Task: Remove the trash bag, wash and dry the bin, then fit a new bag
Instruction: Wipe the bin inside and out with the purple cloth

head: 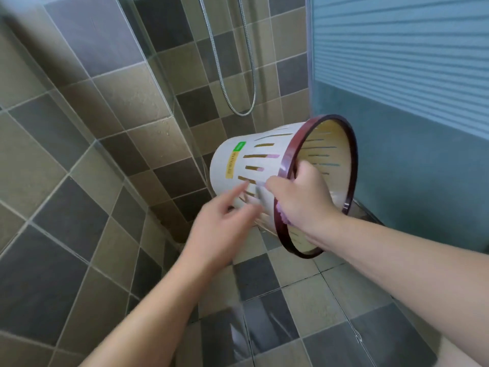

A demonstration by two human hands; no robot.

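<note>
We hold the bin (267, 168) tipped on its side in mid-air above the tiled floor (304, 308), its mouth turned toward us and to the right, near the blue frosted door (412, 102). Our right hand (301, 197) grips the bin's dark red rim (352, 144), fingers curled inside the mouth and thumb on the slotted white wall, with something purple pressed between palm and rim. Our left hand (222, 223) is blurred, fingers spread and relaxed, reaching at the bin's underside wall; we cannot tell whether it touches. A shower hose (238, 83) hangs on the wall beyond the bin.
</note>
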